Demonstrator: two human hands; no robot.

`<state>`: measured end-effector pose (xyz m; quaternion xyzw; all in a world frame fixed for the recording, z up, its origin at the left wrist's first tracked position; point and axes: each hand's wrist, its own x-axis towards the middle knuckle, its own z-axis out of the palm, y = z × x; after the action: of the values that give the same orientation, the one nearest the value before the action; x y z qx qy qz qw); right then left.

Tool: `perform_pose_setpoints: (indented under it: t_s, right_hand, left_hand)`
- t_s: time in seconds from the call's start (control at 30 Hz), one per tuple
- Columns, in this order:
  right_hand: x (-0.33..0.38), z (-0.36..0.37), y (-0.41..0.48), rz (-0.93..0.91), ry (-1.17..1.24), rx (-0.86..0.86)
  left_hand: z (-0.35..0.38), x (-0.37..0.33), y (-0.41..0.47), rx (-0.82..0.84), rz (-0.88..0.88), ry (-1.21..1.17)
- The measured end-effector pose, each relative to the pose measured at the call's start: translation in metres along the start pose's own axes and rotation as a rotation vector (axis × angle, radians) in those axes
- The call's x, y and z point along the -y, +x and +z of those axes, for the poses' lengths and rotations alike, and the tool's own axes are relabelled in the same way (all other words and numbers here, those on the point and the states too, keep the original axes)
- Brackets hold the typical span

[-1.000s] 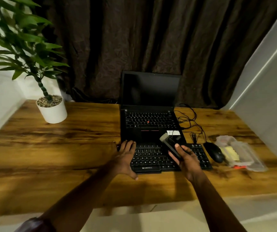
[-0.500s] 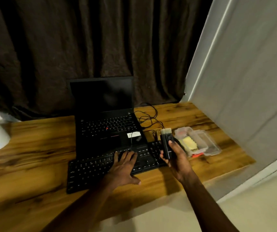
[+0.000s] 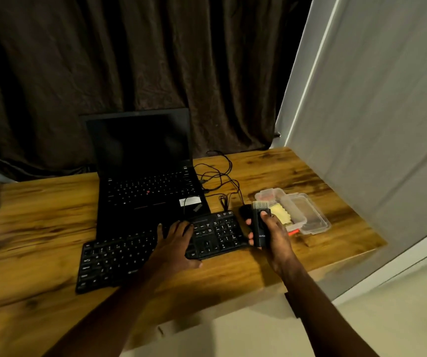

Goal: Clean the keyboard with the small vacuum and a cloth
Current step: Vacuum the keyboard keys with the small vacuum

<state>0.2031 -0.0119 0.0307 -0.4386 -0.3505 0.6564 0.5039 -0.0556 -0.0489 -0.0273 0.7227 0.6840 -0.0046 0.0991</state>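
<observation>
A black external keyboard point(image 3: 119, 258) lies on the wooden desk in front of the laptop. My left hand point(image 3: 175, 244) rests flat on its middle keys with the fingers spread. Just off the keyboard's right end, my right hand point(image 3: 275, 237) grips a small black vacuum point(image 3: 258, 225) upright, its pale brush head pointing up and away from me. A yellow cloth point(image 3: 280, 213) lies in an open clear plastic box point(image 3: 307, 217) to the right of the vacuum.
An open black laptop point(image 3: 145, 181) stands behind the keyboard, with black cables point(image 3: 220, 176) tangled to its right. A dark mouse point(image 3: 244, 211) sits behind the vacuum. A grey wall panel point(image 3: 374, 124) borders the desk point(image 3: 26, 228) on the right.
The view has swung to the right, so the plant has left the picture. My right hand has lifted the vacuum off the keyboard and moved it past the right end. My left hand stays on the keys.
</observation>
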Motion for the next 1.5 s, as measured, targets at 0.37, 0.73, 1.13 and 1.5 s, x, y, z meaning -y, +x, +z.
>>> perform_pose_setpoints:
  t_s: [0.37,0.73,1.13,1.5]
  right_hand:
    - [-0.001,-0.023,-0.004,0.033,0.023,0.026]
    - [-0.027,-0.048,-0.004,0.057,-0.291,-0.024]
    - [-0.054,-0.066,0.017,-0.172,-0.744,-0.128]
    - [-0.038,-0.059,0.008,-0.507,-1.513,-0.368]
  left_hand:
    - [-0.002,-0.004,0.0,0.012,-0.039,-0.044]
    - [-0.004,-0.006,-0.001,0.01,-0.049,-0.077]
    - [0.002,-0.005,-0.001,0.0,-0.061,-0.124]
    - [0.0,-0.007,-0.004,0.01,-0.056,-0.136]
